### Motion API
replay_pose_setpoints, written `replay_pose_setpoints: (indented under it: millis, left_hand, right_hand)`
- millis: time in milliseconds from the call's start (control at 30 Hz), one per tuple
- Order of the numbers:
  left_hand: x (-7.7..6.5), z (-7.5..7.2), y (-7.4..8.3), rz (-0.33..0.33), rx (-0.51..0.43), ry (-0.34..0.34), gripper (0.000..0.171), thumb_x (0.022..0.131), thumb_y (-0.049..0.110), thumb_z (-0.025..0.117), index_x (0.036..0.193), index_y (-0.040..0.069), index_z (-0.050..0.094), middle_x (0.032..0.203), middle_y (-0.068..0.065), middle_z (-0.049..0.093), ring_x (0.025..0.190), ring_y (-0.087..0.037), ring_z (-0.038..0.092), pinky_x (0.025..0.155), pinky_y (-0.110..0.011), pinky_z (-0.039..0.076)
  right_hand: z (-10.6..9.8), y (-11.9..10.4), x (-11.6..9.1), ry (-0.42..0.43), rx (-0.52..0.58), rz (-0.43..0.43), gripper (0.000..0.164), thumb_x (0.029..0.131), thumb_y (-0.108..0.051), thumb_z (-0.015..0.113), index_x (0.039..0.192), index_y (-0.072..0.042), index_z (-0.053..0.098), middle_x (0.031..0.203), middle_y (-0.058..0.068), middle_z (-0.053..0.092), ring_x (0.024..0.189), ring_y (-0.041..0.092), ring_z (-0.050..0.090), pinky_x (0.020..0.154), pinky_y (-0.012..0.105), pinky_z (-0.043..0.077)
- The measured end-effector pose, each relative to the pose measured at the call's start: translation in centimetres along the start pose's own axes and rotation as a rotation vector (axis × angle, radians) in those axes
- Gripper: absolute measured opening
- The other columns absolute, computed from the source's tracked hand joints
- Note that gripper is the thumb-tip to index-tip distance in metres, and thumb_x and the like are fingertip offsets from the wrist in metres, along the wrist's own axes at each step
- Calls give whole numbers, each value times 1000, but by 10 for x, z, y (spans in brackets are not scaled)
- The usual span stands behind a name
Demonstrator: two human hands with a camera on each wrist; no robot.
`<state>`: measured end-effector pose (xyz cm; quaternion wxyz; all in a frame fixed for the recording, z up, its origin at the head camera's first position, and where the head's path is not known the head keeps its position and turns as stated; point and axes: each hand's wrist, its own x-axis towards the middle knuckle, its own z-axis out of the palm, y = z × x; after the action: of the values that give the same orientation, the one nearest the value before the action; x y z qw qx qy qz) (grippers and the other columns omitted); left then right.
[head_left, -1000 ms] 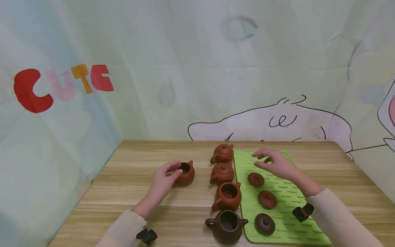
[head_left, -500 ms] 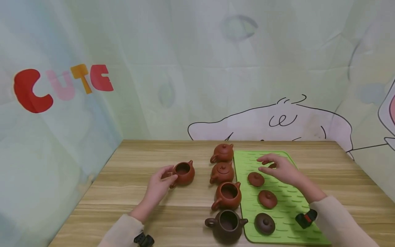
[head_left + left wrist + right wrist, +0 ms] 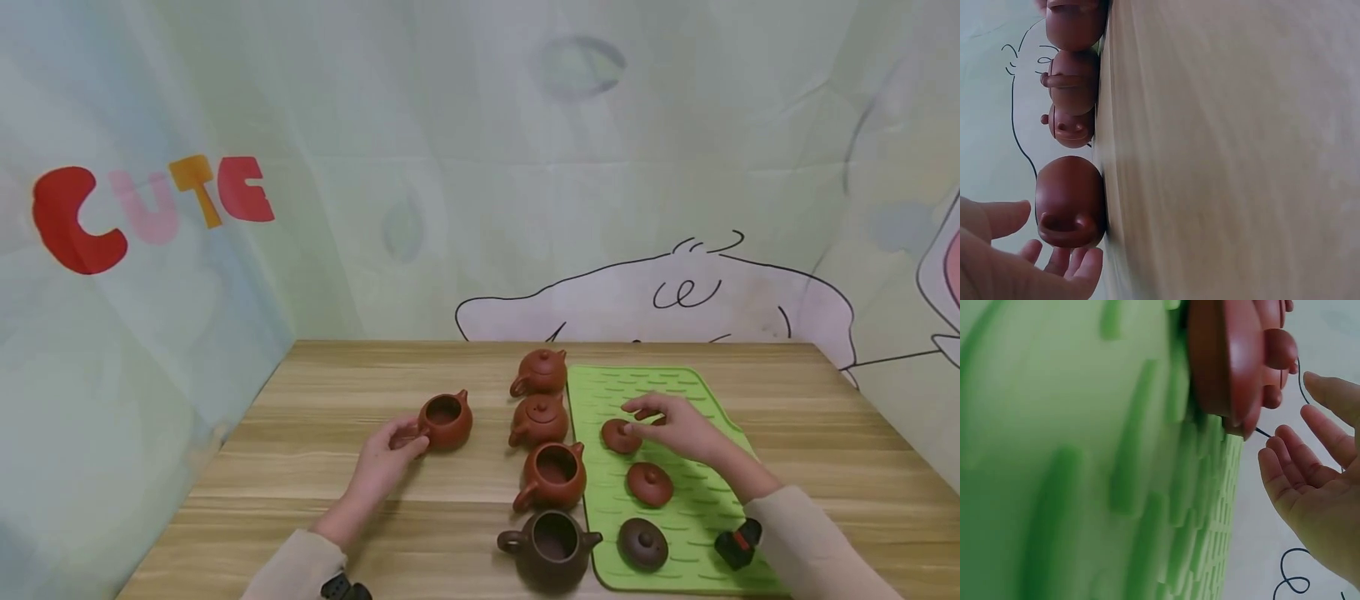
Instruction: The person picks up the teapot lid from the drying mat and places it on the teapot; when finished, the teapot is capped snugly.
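Note:
A lidless red-brown teapot [image 3: 446,422] sits on the left part of the table, spout pointing away. At its handle, my left hand [image 3: 386,462] has its fingers spread; in the left wrist view the fingertips lie right by the handle of the teapot [image 3: 1069,197] and the thumb stands apart. My right hand [image 3: 675,425] hovers by a small red-brown lid [image 3: 619,437] on the green mat [image 3: 720,500], thumb overlapping the lid's edge in the head view. In the right wrist view, the fingers are loosely bent and apart from the nearest lid [image 3: 1225,356].
Two lidded teapots [image 3: 542,419], a lidless red-brown teapot [image 3: 555,475] and a lidless dark brown teapot [image 3: 553,550] form a column along the mat's left edge. Another red-brown lid [image 3: 649,484] and a dark brown lid [image 3: 642,544] lie on the mat. Behind the wooden table [image 3: 360,367] hangs a printed cloth.
My left hand has drawn back from the left teapot's rim to its handle. The right hand has come lower and nearer to the farthest lid. Teapots and lids stay put.

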<state>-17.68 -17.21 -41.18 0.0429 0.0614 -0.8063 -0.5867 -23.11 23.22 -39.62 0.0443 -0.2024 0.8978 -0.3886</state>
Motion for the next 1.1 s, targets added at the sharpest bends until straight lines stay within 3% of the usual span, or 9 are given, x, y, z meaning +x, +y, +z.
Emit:
replay_pose_setpoints:
  millis: [233,467,733,967,1100]
  left_hand:
    - [1,1,-3,-21,19,3,32,91,2,62,120,-10,57,120,-24,60,113,-33,55,90,-30,47]
    - [3,0,-7,-12,-22,-12,29,92,-1,60,118,-13,58,130,-26,55,116,-33,54,85,-20,48]
    - [2,-2,-15,52,-154,-26,19,88,-5,62,106,-11,63,117,-22,60,93,-14,61,79,-24,55]
    - [2,-1,-7,-52,-103,-10,22,90,-6,59,111,-12,61,103,-18,63,88,-12,61,77,-21,52]
    - [2,-2,-6,-62,-61,-12,23,91,-3,59,113,-11,61,100,-13,63,87,-10,59,76,-21,52]
  right_hand:
    - [6,8,4,-13,3,14,38,89,-22,69,118,3,63,116,19,64,104,33,60,83,41,53]
    - [8,12,4,-38,-8,36,38,88,-20,70,118,3,64,113,20,64,100,32,62,75,35,53]
    - [10,11,4,-45,1,44,33,88,-18,70,115,1,66,108,16,67,96,27,64,71,30,53]
    - [12,12,5,-51,23,41,29,88,-17,70,111,0,68,102,12,67,92,23,63,71,32,51]
    - [12,12,4,-52,36,55,28,88,-18,70,110,0,68,103,12,67,92,22,62,71,32,51]
